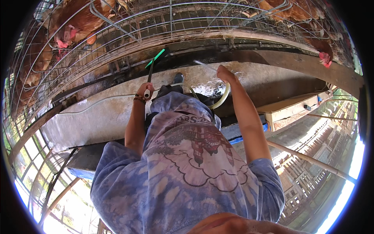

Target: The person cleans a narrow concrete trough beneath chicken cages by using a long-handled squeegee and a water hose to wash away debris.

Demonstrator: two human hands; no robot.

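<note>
My left hand [145, 90] is closed around the handle of a cleaning tool [151, 70] with a narrow bright green head [155, 58]. That head is over the dark trough [187, 57] running along the front of the wire cages; whether it touches the trough I cannot tell. In my right hand [225, 73] is the end of a pale yellow-green hose [223, 98]. A whitish jet of water [203, 64] leaves it leftward toward the trough. Below the hand the hose curves back behind my shirt.
Brown hens [81, 19] stand in the wire cages [172, 17] ahead, with an egg [91, 39] near one. A thin pale hose [96, 103] crosses the partly wet concrete floor [117, 117]. A cardboard box [287, 109] and bamboo poles [309, 161] are at right.
</note>
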